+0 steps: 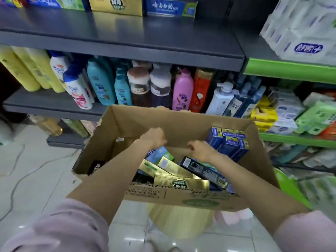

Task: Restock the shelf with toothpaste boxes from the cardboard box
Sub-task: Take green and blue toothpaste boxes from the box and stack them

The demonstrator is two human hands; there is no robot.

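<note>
While both hands reach inside, cardboard box point(181, 128) holds toothpaste boxes point(181, 180).

Even overhead light is glaring off the floor tiles point(138, 239) below the cardboard box point(181, 197), edges are bending fisheye-style, and right of it packs are smearing with blur.

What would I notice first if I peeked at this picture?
First, the big cardboard box in the middle, with both hands, left and right, reaching in over gold and blue toothpaste boxes. Behind it, colourful bottles crowd the shelf.
</note>
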